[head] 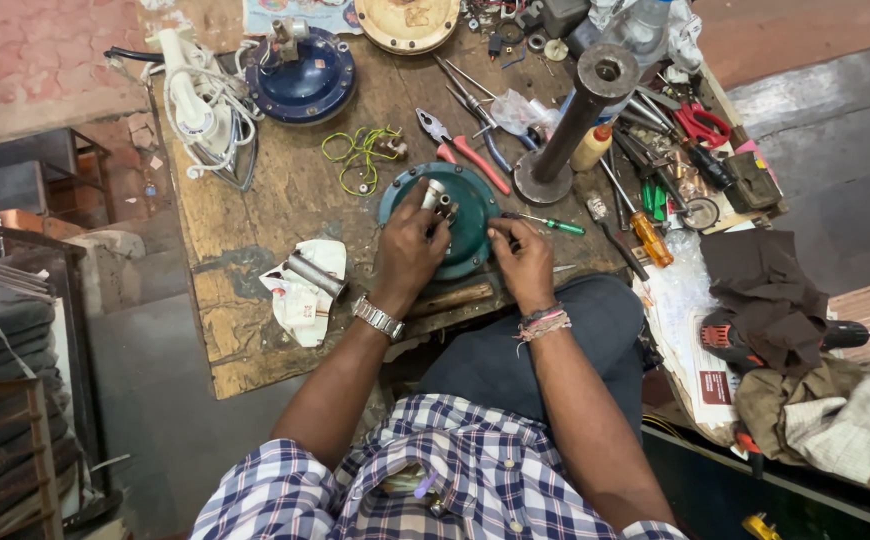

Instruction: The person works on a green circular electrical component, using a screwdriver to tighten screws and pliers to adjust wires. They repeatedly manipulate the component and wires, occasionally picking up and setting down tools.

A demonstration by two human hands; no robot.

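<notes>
Left hand (407,250): fingers clamped around a short metal shaft (435,194) that stands up from the centre of the teal round motor cover (467,225). Palm down, wrist bent forward, metal watch (378,317) on it.

Right hand (521,258): fingers curled together on the cover's right rim; can't tell if they pinch anything small. Coloured thread bands (543,322) at the wrist. Both forearms reach straight out from the checked shirt, elbows tucked in.

Cover lies flat near the front edge of the worn wooden table (245,220), right in front of the person.

Around it:
- small green-handled screwdriver (553,223) just right of the cover
- red-handled pliers (465,148) just behind it
- loose yellow-green wire (360,155) behind, to the left
- metal tube on a crumpled white paper (305,290), left of the left hand
- dark blue round housing (305,80) at the far edge, white cable bundle (210,110) beside it
- upright steel pipe stand (570,125) behind right
- orange-handled screwdriver (648,238) further right

Right side: red-and-black drill (735,340) partly under a brown cloth (770,290), lying on white printed sheets (685,330).
</notes>
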